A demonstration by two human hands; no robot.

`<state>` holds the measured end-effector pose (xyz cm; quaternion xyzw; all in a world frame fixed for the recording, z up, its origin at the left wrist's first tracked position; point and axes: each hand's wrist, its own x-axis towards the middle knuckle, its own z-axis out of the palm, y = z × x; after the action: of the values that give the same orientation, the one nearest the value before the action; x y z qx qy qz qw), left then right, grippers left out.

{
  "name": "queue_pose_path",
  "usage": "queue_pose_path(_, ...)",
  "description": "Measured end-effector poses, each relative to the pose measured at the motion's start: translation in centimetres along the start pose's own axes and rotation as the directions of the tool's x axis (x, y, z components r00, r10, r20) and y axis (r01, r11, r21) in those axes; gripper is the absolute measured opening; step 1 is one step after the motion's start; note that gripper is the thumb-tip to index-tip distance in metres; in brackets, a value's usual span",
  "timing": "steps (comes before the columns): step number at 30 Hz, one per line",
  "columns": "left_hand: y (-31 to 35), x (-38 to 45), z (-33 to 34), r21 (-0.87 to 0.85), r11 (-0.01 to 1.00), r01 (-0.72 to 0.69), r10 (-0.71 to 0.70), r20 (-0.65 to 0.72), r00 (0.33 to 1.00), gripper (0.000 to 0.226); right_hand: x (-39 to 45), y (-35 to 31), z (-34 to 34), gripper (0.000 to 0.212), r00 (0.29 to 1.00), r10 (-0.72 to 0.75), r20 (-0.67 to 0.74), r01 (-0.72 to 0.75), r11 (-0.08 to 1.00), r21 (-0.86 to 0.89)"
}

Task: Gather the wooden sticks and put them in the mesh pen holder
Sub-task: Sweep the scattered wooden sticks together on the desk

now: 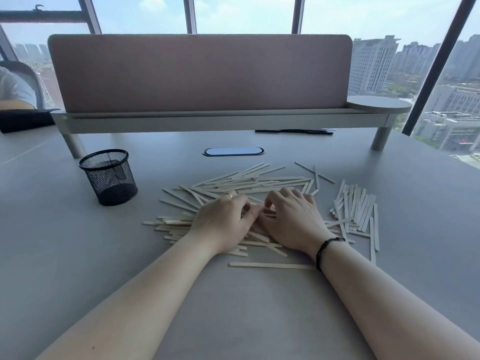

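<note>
We see both hands on the sticks, scattered on the counter right of the holder. Left hand grip curled round sticks; right hand grip: can't tell.

— What sort of place is this looking like?
— A high-rise office: a pink partition screen is standing on the grey worktop; behind the screen, tall windows are showing city towers.
</note>
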<state>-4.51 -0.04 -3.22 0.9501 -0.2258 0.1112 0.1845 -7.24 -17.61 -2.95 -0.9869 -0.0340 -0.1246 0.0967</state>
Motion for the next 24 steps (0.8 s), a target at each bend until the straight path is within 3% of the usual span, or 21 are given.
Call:
queue_pose_path(6, 0.0, -0.5, -0.4, -0.062, 0.997, -0.044, 0.036, -0.132, 0.991, 0.045, 0.2, 0.2, 0.1, 0.047, 1.000, -0.006, -0.001, 0.006, 1.000, 0.000)
queue_pose_path(11, -1.8, -1.0, -2.6, -0.122, 0.976, -0.180, 0.145, -0.253, 0.957, 0.045, -0.1, 0.3, 0.0, 0.055, 1.000, -0.024, -0.001, 0.024, 0.998, 0.060)
queue_pose_path(13, -3.4, -1.3, -3.8, -0.083, 0.973, -0.214, 0.200, -0.149, 0.968, 0.059, -0.2, 0.3, -0.1, 0.060, 1.000, -0.023, 0.002, 0.023, 0.998, 0.065)
queue_pose_path(17, -6.3, -3.0, -4.6, 0.042, 0.981, -0.189, 0.169, 0.292, 0.941, 0.104, 0.0, 0.1, -0.2, 0.065, 1.000, -0.011, 0.021, 0.011, 0.999, 0.033)
queue_pose_path(19, -6.9, -3.1, -4.1, 0.035, 0.986, -0.162, 0.144, 0.294, 0.945, 0.110, 0.0, -0.1, -0.2, 0.066, 1.000, -0.004, 0.018, 0.003, 1.000, 0.022)
queue_pose_path(24, -5.8, -1.7, -2.4, -0.026, 0.993, -0.116, 0.119, 0.171, 0.978, 0.099, 0.3, -1.0, 0.2, 0.070, 1.000, 0.010, -0.018, -0.010, 1.000, -0.029)
